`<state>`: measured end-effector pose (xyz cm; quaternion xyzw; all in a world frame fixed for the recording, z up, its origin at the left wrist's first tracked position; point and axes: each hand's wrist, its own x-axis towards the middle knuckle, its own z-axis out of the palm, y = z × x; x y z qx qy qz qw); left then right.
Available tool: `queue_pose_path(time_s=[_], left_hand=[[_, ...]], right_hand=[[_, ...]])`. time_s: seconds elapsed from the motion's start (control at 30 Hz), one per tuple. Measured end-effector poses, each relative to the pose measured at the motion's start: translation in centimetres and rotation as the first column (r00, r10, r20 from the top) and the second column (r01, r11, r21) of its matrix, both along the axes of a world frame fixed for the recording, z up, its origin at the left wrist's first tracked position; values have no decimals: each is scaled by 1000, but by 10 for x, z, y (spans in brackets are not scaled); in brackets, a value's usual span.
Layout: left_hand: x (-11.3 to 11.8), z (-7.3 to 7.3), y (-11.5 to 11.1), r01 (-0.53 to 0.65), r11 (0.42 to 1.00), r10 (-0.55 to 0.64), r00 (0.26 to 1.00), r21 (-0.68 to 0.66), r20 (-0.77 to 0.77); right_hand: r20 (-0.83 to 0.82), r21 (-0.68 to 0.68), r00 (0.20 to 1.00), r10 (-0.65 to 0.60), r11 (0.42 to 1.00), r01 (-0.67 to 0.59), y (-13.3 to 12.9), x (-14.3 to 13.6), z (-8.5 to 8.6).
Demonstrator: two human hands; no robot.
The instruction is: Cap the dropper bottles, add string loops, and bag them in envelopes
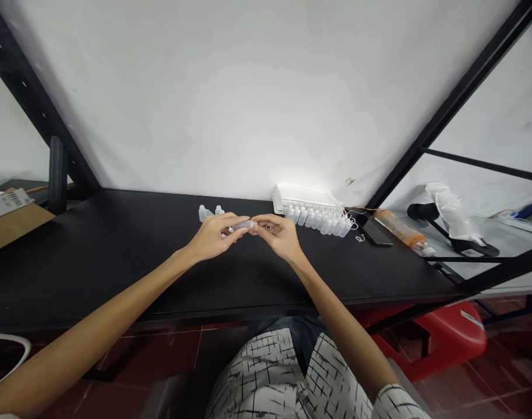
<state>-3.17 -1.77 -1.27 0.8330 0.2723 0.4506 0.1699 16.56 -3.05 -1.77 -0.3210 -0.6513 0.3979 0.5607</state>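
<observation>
My left hand (213, 237) grips a small translucent plastic bottle (243, 224) between thumb and fingers, its neck pointing right. The thumb and fingertips of my right hand (282, 235) are closed at the neck end; a small part in them, if any, is too hidden to tell. Just behind my left hand stand a few similar bottles (204, 213), partly covered by the fingers. To the right of my right hand, a row of several small bottles (321, 221) stands close together, with thin white loops at the far end.
Behind the row lies a white stack (307, 196) against the wall. A dark phone (375, 230) and a loose white loop (360, 238) rest on the black table (130, 256). Further right lies an orange-labelled bottle (403, 233). A cardboard box (19, 224) is at far left; black frame posts flank the table.
</observation>
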Motion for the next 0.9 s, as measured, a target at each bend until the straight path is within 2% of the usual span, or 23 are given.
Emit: queue_pose_path(time_s=[0.1, 0.23, 0.33, 0.4, 0.53, 0.63, 0.77, 0.9], left_hand=[[0, 0, 0, 70, 985, -56, 994, -160, 90], [-2, -2, 3, 85, 989, -74, 992, -118, 98], [-3, -4, 5, 66, 998, -66, 996, 3, 63], [-3, -5, 6, 44, 989, -50, 998, 143, 37], [-3, -6, 7, 31, 919, -26, 999, 392, -19], [-3, -7, 7, 31, 892, -7, 998, 450, -55], [-3, -8, 7, -26, 921, 78, 990, 388, -120], [-5, -3, 7, -100, 979, 121, 987, 180, -109]], right_hand=[[31, -1, 1000, 3, 1000, -3, 2, -1, -4], [47, -28, 996, 71, 997, -69, 1, -2, -6], [4, -62, 996, 95, 994, -94, -1, -3, -4], [-37, -98, 992, 117, 988, -120, -2, -4, -1], [-96, -171, 988, 124, 975, -139, -4, -5, 1], [-105, -230, 987, 120, 963, -141, -2, -4, 2], [-73, -284, 990, 124, 948, -140, 1, -3, 4], [-48, -269, 984, 170, 947, -177, 6, 0, 10]])
